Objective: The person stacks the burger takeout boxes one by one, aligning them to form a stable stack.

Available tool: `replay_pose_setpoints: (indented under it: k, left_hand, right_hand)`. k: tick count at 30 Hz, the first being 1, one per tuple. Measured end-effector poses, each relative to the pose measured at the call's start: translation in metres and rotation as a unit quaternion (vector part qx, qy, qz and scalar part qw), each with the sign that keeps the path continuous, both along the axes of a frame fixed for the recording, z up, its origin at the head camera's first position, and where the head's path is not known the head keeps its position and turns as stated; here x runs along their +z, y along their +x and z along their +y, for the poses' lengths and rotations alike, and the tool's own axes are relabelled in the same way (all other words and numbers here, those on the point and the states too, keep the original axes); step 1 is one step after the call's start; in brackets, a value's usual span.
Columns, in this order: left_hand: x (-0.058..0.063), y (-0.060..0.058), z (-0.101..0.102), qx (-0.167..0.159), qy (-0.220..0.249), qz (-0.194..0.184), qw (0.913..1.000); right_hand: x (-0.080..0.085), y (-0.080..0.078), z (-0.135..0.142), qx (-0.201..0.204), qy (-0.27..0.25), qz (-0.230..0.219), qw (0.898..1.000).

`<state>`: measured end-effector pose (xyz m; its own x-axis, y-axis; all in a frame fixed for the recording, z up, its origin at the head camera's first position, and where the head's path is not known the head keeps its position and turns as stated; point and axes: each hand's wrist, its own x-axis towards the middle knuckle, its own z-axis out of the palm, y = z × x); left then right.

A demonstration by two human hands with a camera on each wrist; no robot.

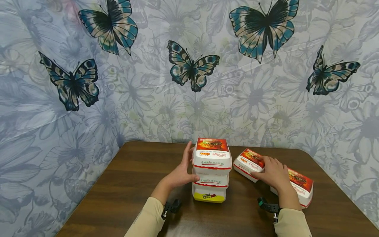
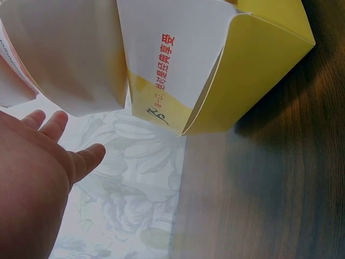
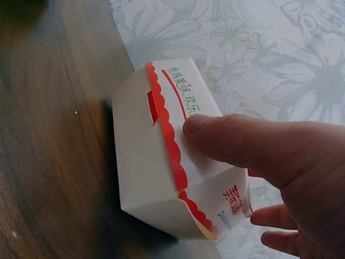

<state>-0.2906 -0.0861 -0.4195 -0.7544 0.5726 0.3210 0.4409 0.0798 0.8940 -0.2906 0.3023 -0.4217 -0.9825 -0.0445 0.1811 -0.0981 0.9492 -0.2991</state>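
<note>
item 1: stack (image 1: 211,180) of burger boxes, two high, upright on the table (image 1: 142,174), near its middle; upper box (image 1: 211,161) set on lower box (image 1: 209,197), edges roughly in line, lower one showing a yellow base.

item 2: middle box (image 1: 244,164), right of the stack and apart from it, turned at a slant; same red burger print on its lid.

item 3: end box (image 1: 305,192), farthest right, partly behind the right wrist, outside the stack.

hands: left hand (image 1: 179,174) spread wide at the stack's left side, fingers straight, thumb over the front near the lower box; whether it presses or merely rests there, cannot tell; right hand (image 1: 273,172) holding the middle box, thumb on the front of its lid, fingers over the far side; whether the box is lifted at all, cannot tell.

progress, as judged: stacking about half done; done: two boxes piled and standing steady; left: two boxes, the middle one in grasp but not yet on the pile, the end one lying free; all four lids look closed.
</note>
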Motion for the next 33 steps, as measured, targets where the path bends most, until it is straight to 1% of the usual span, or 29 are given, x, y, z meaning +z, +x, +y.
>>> replay_pose_setpoints:
  k: [7, 19, 23, 27, 33]
  left_hand:
    - [0.001, 0.0, 0.0, -0.001, -0.002, 0.004, 1.0]
    - [0.0, -0.001, -0.001, -0.006, 0.006, 0.01, 0.9999]
    - [-0.001, -0.001, -0.001, -0.009, 0.01, 0.025, 0.9996]
    - [-0.001, -0.002, -0.002, -0.011, 0.015, 0.044, 0.9988]
    - [-0.002, -0.003, -0.001, -0.011, 0.011, 0.05, 0.9986]
  right_hand:
    - [-0.001, 0.0, -0.001, -0.006, 0.001, 0.011, 1.0]
    - [0.005, 0.0, -0.006, -0.018, -0.04, 0.005, 0.999]
    - [0.009, 0.0, -0.008, -0.017, -0.056, 0.014, 0.998]
    - [0.013, 0.0, -0.011, -0.015, -0.083, 0.02, 0.996]
    - [0.02, 0.002, -0.013, -0.02, -0.112, 0.04, 0.993]
